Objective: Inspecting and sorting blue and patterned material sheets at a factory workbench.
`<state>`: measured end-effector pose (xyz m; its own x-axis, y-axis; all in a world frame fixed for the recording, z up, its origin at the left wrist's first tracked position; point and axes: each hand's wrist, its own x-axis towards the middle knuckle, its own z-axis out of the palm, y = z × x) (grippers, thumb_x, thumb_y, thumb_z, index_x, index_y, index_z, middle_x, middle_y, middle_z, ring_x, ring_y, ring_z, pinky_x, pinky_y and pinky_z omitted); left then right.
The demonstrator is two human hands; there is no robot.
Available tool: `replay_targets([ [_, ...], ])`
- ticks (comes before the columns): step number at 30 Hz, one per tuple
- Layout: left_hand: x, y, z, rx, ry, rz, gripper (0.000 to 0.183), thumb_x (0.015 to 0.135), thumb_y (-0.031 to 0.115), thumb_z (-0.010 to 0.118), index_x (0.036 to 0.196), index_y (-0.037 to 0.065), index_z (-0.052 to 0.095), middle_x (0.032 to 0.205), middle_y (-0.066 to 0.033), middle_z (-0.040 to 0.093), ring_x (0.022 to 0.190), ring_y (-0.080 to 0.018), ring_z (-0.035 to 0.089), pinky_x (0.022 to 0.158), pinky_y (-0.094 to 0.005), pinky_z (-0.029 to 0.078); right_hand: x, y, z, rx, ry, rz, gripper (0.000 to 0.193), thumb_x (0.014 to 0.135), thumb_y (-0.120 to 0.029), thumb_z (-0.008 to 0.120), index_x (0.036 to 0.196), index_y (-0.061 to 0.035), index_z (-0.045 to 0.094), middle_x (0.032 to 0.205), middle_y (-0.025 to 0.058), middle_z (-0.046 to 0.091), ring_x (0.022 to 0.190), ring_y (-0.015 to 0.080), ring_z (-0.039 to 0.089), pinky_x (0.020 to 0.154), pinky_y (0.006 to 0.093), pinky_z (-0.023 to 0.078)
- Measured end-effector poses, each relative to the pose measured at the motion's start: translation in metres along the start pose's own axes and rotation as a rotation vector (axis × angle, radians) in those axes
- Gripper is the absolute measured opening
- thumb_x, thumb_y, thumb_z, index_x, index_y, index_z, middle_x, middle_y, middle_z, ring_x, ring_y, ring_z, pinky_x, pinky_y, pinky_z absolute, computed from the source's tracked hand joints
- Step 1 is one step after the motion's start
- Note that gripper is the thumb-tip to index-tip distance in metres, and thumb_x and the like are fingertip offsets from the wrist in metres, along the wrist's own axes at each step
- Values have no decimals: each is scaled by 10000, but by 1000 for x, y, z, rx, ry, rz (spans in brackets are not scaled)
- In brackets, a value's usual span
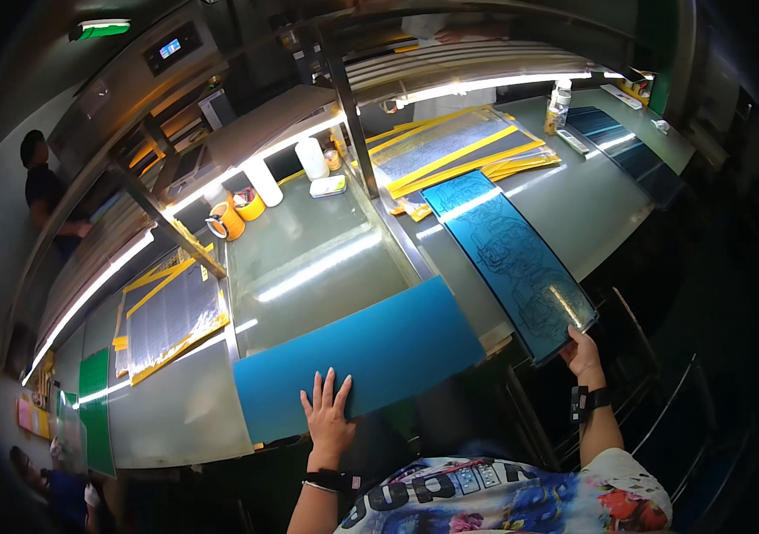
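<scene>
Open left hand (331,422) steadies matte blue rectangular sheet (397,338), we judge; right hand (583,356) grips glossy line-patterned blue panel (513,262), likely supporting it

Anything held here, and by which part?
The right hand grips the patterned blue panel by its near short edge; the left hand rests on the plain blue sheet.

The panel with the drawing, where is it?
Right of centre in the head view: the panel lies right of the plain sheet, its near end in the right hand.
</scene>
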<state>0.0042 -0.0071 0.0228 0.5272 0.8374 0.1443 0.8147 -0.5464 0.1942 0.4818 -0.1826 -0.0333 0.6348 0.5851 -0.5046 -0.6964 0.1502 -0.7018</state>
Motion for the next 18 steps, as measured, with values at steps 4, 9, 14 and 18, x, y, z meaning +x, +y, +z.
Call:
replay_targets([
  [4,3,0,-6,-13,-26,17,861,598,213,786,1370,244,407,1474,-79,300,1385,-308,220,1082,-572,163,29,-4,-55,-912,365,-821,266,852,-137,649,1077,-44,543,953,67,583,869,232,594,740,356,492],
  [9,5,-2,-9,-24,-48,-7,850,630,224,767,1384,276,378,1492,-58,262,1396,-288,190,1090,-569,170,-82,-14,64,-1578,-292,-1183,474,650,-75,753,1054,-25,513,1212,176,524,1247,376,403,1047,438,306],
  [14,4,-6,-3,-20,-18,-37,826,647,253,753,1383,299,381,1496,-35,262,1400,-270,188,1089,-576,161,-66,-6,66,-1738,-543,-922,483,627,-97,767,1042,-23,529,1347,198,455,1274,399,370,1048,462,314],
  [18,7,-4,1,-27,10,-3,804,668,294,748,1384,300,381,1496,-38,263,1400,-272,189,1093,-569,155,-67,-19,68,-1829,-643,-993,615,594,-136,780,1153,-48,537,1361,178,445,1281,410,360,1053,491,304],
])
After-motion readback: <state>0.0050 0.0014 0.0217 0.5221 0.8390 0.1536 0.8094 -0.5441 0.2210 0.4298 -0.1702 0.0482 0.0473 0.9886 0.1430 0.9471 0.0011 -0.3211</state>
